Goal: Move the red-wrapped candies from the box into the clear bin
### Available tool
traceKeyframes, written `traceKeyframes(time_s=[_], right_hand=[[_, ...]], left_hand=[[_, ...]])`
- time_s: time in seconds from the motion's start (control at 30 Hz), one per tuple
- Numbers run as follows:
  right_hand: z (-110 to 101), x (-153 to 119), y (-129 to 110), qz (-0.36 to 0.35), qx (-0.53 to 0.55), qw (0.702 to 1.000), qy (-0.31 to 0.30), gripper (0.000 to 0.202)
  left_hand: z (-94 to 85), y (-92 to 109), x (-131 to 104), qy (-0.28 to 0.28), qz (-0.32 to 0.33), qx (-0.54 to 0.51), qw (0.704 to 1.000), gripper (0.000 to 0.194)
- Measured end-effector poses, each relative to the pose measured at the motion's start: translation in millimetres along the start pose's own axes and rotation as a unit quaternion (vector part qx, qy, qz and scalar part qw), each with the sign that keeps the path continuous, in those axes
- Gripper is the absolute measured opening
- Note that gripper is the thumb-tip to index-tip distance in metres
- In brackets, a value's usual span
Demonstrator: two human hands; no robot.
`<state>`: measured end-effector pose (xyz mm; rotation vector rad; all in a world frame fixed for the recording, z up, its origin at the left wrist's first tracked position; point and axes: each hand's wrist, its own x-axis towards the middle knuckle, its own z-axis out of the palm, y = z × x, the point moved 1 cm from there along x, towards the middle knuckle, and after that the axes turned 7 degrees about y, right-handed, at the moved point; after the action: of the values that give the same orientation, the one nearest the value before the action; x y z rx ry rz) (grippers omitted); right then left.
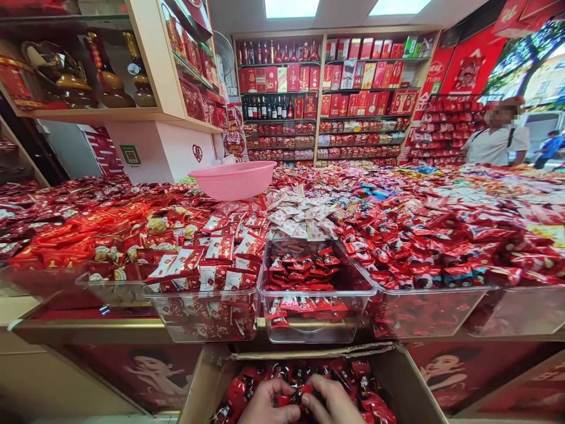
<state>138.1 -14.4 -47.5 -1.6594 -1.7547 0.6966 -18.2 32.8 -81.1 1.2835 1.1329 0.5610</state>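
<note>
1. Leftmost by your work, a clear plastic bin [207, 337] sits at the counter's [110, 324] front edge, heaped above its rim with red-and-white foil packets [218, 247]. A knock from below could send the top ones over the front.

2. Now the brown open-topped cardboard box [206, 386], just below that front edge. Its far edge looks ragged; lift carelessly and a wrapper might catch there.

3. Your left hand [269, 405] is down in the box, low in the middle, thumb and forefinger curved towards each other with shiny red wrapping between. Whether they press on it, I can't tell.

4. Between both hands, here's the small glossy red wrapped packet [304, 390], above the pile of dark-and-red packets [379, 406] in the box. Tug two ways and the wrapper could tear; hold too lightly and it may slip back.

5. Behind it, a clear plastic bin [311, 337] at the counter's front edge has red-and-black packets [304, 265] lying below its rim.

6. Your right hand [333, 403] brings thumb and forefinger tips close at the glossy packet; a firm pinch or a light touch, I can't say. Your fingers crowd together, so they could get in each other's way.
</note>
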Motion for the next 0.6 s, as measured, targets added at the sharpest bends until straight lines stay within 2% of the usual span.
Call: traceKeyframes(time_s=[0.13,0.33,0.47,0.6], right_hand=[[0,-1,1,-0.003,0.000,1.000,0.003,0.017],[-1,0,1,-0.003,0.016,1.000,-0.003,0.019],[-2,2,-1,0.017,0.023,1.000,-0.014,0.016],[-3,3,-3,0.022,0.043,0.999,-0.023,0.014]], left_hand=[[-2.1,9,-4,-0.002,0.039,0.003,0.999,0.028],[-1.0,18,-8,-0.060,0.043,-0.011,0.997,0.036],[-1.2,10,-4,-0.035,0.013,0.013,0.999,0.038],[-4.2,6,1,-0.018,0.033,0.027,0.999,0.039]])
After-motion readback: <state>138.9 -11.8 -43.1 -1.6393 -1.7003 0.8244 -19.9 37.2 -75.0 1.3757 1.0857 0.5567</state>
